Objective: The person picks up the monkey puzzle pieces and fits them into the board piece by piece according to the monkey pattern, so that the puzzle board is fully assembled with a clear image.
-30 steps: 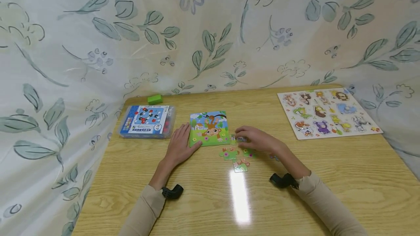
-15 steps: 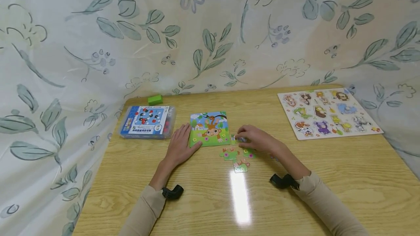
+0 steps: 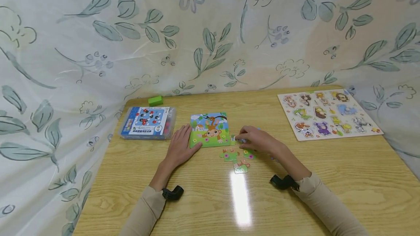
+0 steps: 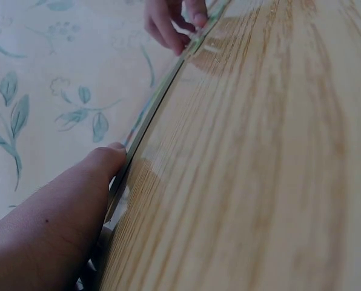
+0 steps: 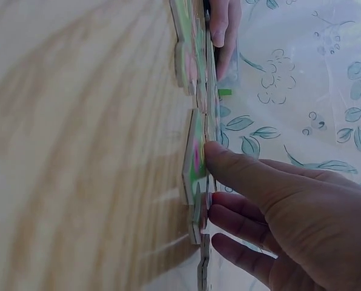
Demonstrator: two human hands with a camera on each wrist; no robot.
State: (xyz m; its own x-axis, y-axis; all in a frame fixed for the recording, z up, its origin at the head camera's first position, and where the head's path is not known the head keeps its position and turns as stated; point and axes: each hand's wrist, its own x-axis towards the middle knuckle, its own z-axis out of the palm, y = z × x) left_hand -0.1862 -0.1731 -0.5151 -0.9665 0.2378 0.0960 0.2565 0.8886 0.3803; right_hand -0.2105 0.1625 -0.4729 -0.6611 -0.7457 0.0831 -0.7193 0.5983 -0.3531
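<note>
A square monkey picture puzzle (image 3: 209, 130) lies flat on the wooden table. Along its left side rests my left hand (image 3: 179, 145), fingers straight, with the thumb at the lower edge; that thumb (image 4: 111, 157) shows against the board in the left wrist view. Just right of the picture, my right hand (image 3: 257, 138) pinches a small puzzle piece (image 3: 241, 140), mostly covered by the fingers. Near it are a loose flower piece (image 3: 229, 155), a green corner piece (image 3: 249, 153) and a lower piece (image 3: 240, 166). In the right wrist view, the thumb (image 5: 229, 167) and fingertips meet the pieces edge-on.
A clear plastic case with a molecule-model label (image 3: 147, 122) stands at the left, with a green block (image 3: 155, 100) behind it. An animal peg board (image 3: 329, 114) lies at the back right. A floral curtain (image 3: 210, 32) hangs behind the table (image 3: 157, 210).
Both hands stay almost in place; the right fingers shift slightly over the piece beside the picture. The picture and loose pieces have not visibly moved on the table.
</note>
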